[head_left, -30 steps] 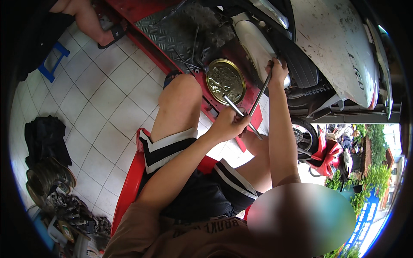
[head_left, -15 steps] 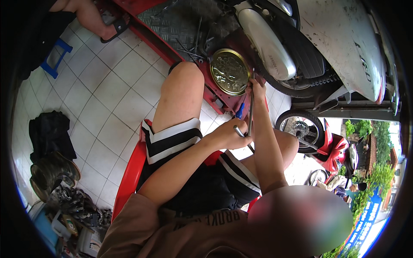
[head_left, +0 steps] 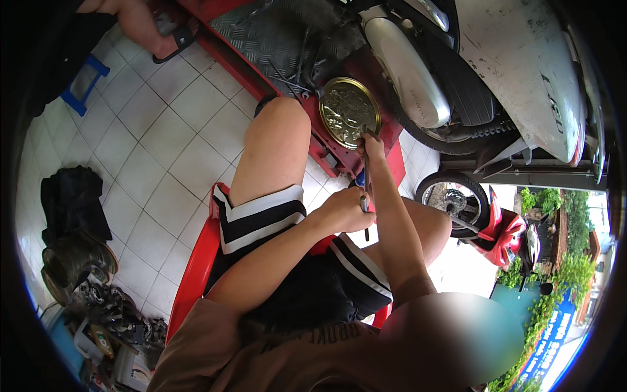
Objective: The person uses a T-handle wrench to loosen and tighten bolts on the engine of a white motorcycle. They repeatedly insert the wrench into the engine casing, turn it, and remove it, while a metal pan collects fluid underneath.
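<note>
From the head view, I have my left hand (head_left: 344,210) wrapped around a metal rod (head_left: 367,171), with a blue handle (head_left: 360,178) just beyond the fist. My right hand (head_left: 371,146) pinches the rod's far end by a round gold tray (head_left: 351,108), near the red platform's (head_left: 395,159) closest corner.

Rod (head_left: 367,171) near tray (head_left: 321,112), motorcycle (head_left: 408,75) rightward, left seemingly open

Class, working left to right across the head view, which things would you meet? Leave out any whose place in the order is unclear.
Blue stool → sandal → left hand → red motorbike's wheel → blue sign.
</note>
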### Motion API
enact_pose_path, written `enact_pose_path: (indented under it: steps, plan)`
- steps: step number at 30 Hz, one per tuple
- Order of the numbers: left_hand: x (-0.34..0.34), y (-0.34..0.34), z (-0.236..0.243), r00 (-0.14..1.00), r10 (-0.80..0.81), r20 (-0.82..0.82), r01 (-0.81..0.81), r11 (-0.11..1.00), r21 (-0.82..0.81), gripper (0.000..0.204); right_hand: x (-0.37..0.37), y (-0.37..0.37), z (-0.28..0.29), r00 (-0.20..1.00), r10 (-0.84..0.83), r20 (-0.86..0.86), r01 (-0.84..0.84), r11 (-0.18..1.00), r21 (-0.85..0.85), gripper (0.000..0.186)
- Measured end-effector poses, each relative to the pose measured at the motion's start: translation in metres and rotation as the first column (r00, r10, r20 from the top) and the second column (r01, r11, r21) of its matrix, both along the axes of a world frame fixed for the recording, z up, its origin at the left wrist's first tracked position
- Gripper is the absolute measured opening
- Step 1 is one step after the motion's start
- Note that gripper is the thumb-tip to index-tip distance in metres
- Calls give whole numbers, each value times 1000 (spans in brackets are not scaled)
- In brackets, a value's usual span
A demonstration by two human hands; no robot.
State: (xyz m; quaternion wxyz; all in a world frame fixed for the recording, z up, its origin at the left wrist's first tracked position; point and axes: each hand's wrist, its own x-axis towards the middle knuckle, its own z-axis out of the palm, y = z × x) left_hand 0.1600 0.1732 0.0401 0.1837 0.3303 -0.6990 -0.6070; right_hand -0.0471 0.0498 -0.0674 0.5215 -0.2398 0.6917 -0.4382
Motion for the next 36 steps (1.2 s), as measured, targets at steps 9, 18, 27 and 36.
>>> enact_pose_path:
  steps: [9,18,27,36]
  plan:
    - [1,-14,-9,913,328,-242,-360,927,-102,21,57,-3,116,948,313,-55,-317,922,-221,16]
    - [16,-36,5,761,365,-537,-425,905,12,18,77,-27,160,948,301,-104,-316,853,-414,24]
    - [12,-55,-6,655,511,-557,-612,791,6,25,85,-50,169,968,247,-48,-242,861,-447,24]
    - [19,-65,12,674,509,-536,-589,808,27,23,86,-62,175,963,269,9,-237,861,-450,29]
